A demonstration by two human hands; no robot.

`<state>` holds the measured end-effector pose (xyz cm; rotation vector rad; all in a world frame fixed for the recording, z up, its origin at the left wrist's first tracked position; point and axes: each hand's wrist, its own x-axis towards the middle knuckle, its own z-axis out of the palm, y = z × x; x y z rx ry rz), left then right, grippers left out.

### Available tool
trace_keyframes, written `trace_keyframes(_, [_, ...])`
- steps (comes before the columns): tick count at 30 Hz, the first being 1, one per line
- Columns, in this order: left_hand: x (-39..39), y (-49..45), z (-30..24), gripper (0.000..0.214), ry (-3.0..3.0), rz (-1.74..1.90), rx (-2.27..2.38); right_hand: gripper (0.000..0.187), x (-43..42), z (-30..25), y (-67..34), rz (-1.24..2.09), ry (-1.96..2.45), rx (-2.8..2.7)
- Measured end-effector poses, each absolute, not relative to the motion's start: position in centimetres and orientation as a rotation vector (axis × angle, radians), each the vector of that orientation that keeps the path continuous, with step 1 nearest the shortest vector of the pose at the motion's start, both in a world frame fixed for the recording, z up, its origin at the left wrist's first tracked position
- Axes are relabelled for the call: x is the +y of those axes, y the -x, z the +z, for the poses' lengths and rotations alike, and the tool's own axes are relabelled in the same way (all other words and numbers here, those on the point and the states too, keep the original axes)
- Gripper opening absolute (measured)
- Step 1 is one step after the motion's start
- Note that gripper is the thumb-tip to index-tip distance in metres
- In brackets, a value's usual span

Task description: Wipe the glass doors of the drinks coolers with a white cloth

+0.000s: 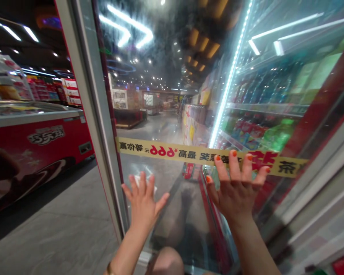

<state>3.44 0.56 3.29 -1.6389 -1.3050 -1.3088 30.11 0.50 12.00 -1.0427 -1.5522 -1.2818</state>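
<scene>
An open glass cooler door (166, 126) stands right in front of me, with a yellow printed strip (189, 152) across it. My left hand (143, 202) presses flat on the glass, fingers spread, with a white cloth (143, 180) under them. My right hand (237, 187), with orange nails, lies flat and spread on the glass over the yellow strip. Neither hand grips anything.
Cooler shelves (263, 109) with green and red bottles show to the right, lit by a bright LED strip. The door's grey frame (88, 95) runs up the left. A red chest freezer (37, 149) stands at left across a grey tiled aisle. Store shelving recedes behind.
</scene>
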Motion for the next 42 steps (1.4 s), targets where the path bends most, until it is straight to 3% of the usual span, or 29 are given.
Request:
trace_keyframes(3, [1.4,-3.1,7.7,0.098,1.498,-1.502,-1.499,0.075,0.4,12.1,-30.1,-1.270,1.063,-1.540])
trace_keyframes(6, [1.5,-6.4,10.1,0.100,1.590,-1.432,-1.343,0.077,0.2,12.2,-30.0,-1.253,1.078,-1.554])
trace_keyframes(10, [0.9,-7.3,6.7,0.098,1.761,-1.145,-0.942,0.074,0.1,12.4,-29.4,-1.232,1.049,-1.521])
trace_keyframes(13, [1.3,-4.0,5.4,0.094,1.675,-1.246,-1.090,0.071,0.2,12.4,-29.1,-1.247,1.008,-1.516])
trace_keyframes(19, [2.5,-4.7,10.2,0.098,1.526,-1.440,-1.288,0.073,0.3,12.2,-29.1,-1.210,1.047,-1.508])
trace_keyframes(23, [1.6,-6.3,7.8,0.092,1.671,-1.253,-0.992,0.078,0.6,11.9,-29.4,-1.224,1.029,-1.500])
trace_keyframes(26, [1.5,-3.8,6.3,0.086,1.649,-1.299,-1.120,0.079,0.7,11.9,-29.5,-1.233,1.036,-1.521])
trace_keyframes(29, [2.2,-2.3,8.4,0.086,1.511,-1.502,-1.382,0.070,0.7,12.0,-29.3,-1.185,1.097,-1.524])
trace_keyframes(33, [2.1,-5.5,11.0,0.088,1.557,-1.492,-1.275,0.056,0.7,12.1,-29.0,-1.148,1.148,-1.522])
trace_keyframes(38, [1.0,-6.4,5.7,0.094,1.791,-1.205,-0.929,0.055,0.8,12.1,-29.2,-1.182,1.130,-1.522])
trace_keyframes(42, [1.5,-3.3,5.7,0.095,1.633,-1.416,-1.276,0.057,0.5,12.4,-29.1,-1.179,1.148,-1.540])
